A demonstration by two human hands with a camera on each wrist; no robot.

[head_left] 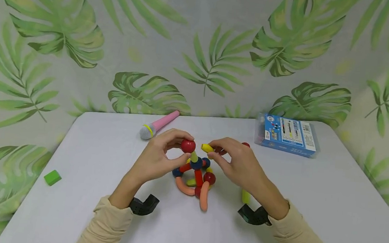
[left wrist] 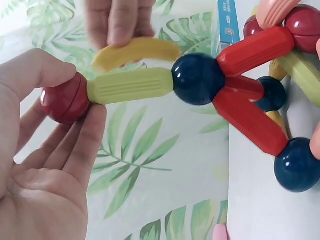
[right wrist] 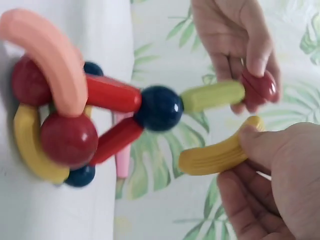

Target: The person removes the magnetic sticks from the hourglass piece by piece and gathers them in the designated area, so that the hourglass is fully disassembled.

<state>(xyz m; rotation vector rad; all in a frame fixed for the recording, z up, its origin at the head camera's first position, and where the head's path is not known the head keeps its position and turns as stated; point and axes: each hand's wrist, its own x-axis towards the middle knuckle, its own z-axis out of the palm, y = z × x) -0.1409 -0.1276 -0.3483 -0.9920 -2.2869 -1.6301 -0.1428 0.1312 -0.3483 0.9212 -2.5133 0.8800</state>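
Observation:
My left hand (head_left: 156, 156) pinches a red ball (left wrist: 67, 97) between thumb and fingers. That ball caps a straight light green rod (left wrist: 132, 85), whose other end meets a dark blue ball (left wrist: 198, 79) at the top of a ball-and-rod structure. Red rods (left wrist: 257, 47) spread down from the blue ball to a base of more balls, salmon curved rods (head_left: 204, 195) and a yellow curved rod (right wrist: 30, 145). Just right of the light green rod, my right hand (head_left: 237, 160) pinches another yellow curved rod (right wrist: 210, 157), its free end pointing toward the structure.
A pink toy microphone (head_left: 164, 122) lies at the back edge of the white table (head_left: 110, 125). Back right is a blue-labelled clear box (head_left: 288, 135). A green block (head_left: 52, 177) sits far left. Beside the right forearm lies a light green rod (head_left: 245, 196), and a red ball (head_left: 246, 144) peeks from behind that hand.

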